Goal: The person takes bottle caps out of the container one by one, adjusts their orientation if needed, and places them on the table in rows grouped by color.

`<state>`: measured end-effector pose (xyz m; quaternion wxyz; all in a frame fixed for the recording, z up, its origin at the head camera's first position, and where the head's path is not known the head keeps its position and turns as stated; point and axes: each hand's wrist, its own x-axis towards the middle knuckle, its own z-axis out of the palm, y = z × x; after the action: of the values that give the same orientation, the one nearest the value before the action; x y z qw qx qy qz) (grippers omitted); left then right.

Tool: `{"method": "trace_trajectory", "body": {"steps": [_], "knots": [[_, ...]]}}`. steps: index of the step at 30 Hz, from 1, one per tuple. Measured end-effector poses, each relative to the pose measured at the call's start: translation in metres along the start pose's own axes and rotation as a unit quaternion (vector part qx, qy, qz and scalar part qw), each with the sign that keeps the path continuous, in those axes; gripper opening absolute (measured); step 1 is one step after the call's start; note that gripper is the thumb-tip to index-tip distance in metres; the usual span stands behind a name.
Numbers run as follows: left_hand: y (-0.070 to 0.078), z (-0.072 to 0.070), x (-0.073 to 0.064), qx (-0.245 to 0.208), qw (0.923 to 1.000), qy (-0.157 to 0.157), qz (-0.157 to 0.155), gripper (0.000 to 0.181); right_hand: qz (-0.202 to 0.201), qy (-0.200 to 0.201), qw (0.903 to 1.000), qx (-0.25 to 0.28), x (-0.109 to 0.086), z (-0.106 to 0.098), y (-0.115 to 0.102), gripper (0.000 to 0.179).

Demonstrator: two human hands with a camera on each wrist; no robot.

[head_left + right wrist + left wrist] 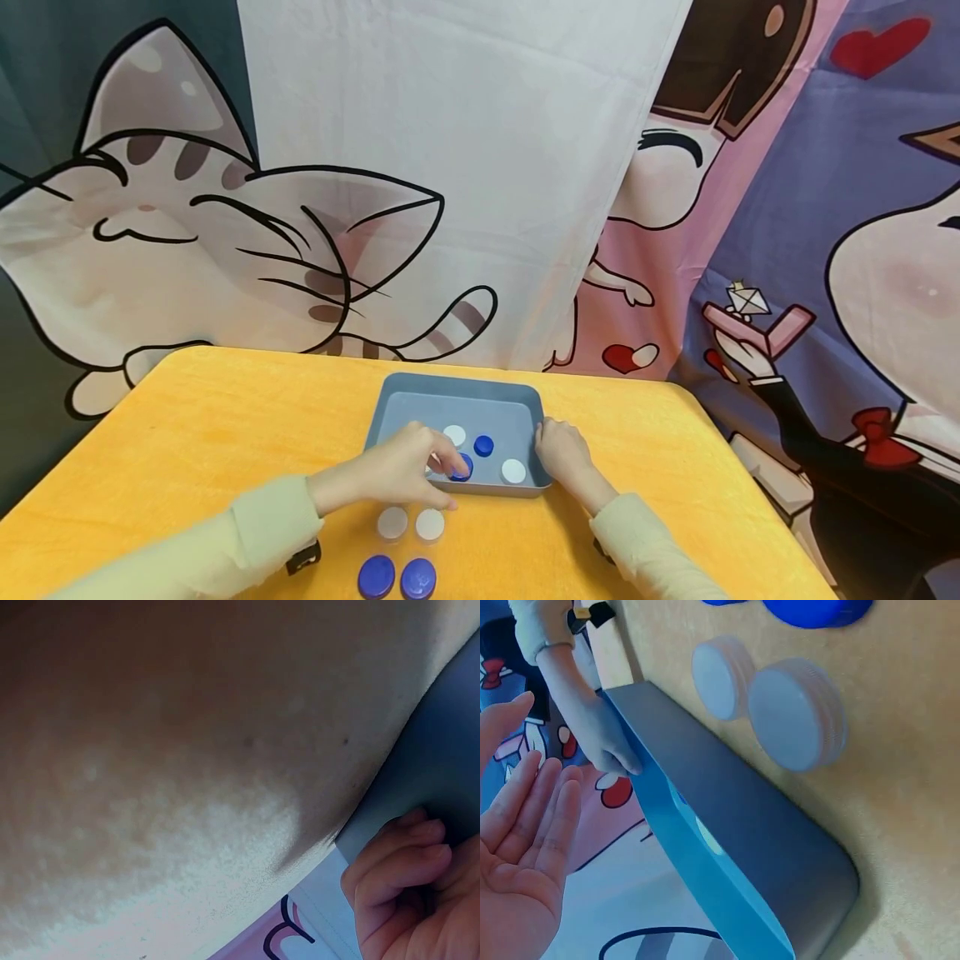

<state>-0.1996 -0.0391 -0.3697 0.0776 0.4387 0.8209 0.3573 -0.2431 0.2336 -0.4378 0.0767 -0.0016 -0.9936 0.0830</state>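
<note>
A blue-grey rectangular tray (450,392) holds two blue bottle caps, one cap (483,446) bare to view and the other (467,472) partly behind my left fingers. White caps lie in it too: one near the middle (454,435), one at the right (513,471). My left hand (405,467) hovers over the tray's near left side; the left wrist view shows its fingers (544,825) extended and parted from the thumb, holding nothing. At the tray's right side my right hand (564,454) grips the rim with curled fingers (397,870).
In front of the tray, two white caps (392,523) lie side by side on the yellow tabletop (247,433). Two larger-looking blue caps (377,577) lie nearer to me. Behind the table hangs a cloth printed with cartoons (450,125).
</note>
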Motion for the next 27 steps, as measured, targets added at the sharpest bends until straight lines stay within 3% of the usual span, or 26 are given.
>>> {"method": "trace_trajectory", "body": {"steps": [16, 27], "knots": [[-0.025, -0.014, 0.026, -0.001, 0.9992, 0.036, -0.017, 0.03, 0.006, -0.008, 1.0, 0.0, 0.001, 0.001, 0.0, 0.027], [-0.045, -0.023, 0.042, -0.007, 0.999, 0.037, -0.026, 0.03, 0.003, 0.0, 1.0, -0.001, 0.0, 0.001, 0.0, 0.027]]}}
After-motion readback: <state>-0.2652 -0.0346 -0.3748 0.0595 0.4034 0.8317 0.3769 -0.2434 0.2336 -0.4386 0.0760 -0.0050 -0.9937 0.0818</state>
